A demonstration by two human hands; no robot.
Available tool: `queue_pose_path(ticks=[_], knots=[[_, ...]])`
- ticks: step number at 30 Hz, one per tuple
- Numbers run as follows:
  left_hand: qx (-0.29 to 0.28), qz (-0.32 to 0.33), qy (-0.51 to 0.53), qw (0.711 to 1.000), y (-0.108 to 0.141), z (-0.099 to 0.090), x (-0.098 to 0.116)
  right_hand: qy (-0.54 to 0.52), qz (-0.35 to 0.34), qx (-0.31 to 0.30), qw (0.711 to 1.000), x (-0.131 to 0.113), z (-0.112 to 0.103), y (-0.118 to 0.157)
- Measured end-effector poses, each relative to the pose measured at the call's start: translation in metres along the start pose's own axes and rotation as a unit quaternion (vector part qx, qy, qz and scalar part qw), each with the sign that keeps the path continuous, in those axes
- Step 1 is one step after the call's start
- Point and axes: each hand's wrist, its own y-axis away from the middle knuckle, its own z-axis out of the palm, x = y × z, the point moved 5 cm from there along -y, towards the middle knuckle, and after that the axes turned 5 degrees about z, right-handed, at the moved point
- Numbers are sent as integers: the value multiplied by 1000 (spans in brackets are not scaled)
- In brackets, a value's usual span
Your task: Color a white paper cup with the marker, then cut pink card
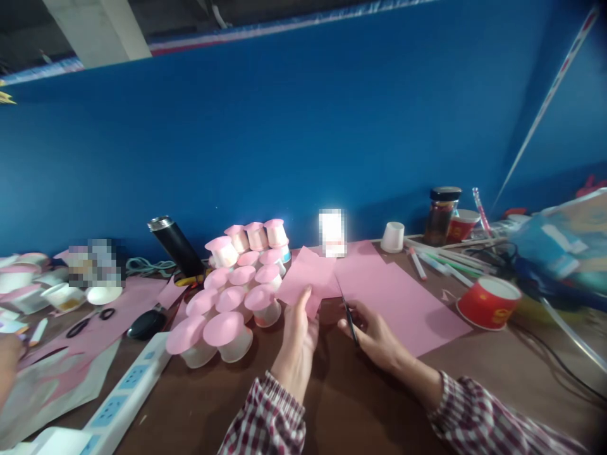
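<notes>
Between the thumb and fingers of my left hand [301, 335] is a piece of pink paper [303, 278], tilted up from the table. My right hand [379, 338] grips a pair of scissors [349, 319] by the handles, blades pointing away from me toward the paper's right edge. Whether the blades touch the paper I cannot tell. Larger pink sheets [403, 303] lie flat behind and to the right. Left of my left hand stand several paper cups topped with pink paper discs [227, 328], grouped in rows.
A white power strip [128, 382] and a black computer mouse [147, 322] lie left. A black thermos [175, 246] leans behind them. On the right are a red paper cup [488, 303], a dark jar [441, 218], pens [417, 262] and a plastic bag [564, 240]. Another person's hand [8, 360] shows far left.
</notes>
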Motion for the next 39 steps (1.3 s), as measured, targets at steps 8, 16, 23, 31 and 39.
queue_pose_path(ticks=[8, 16, 23, 31, 39], knots=[[-61, -53, 1, 997, 19, 13, -7, -102, -26, -57, 993, -23, 9, 7], [-74, -26, -1, 997, 25, 16, -14, -133, -39, -41, 990, -23, 6, 6], [-80, -19, -15, 997, 25, 15, -16, -137, -21, -30, 990, -22, 5, 5], [-91, -1, -15, 996, 20, 13, -19, -135, -25, -22, 990, -21, 4, 5], [-72, -6, -25, 997, 17, 10, -21, -136, -17, -26, 990, -19, 3, 4]])
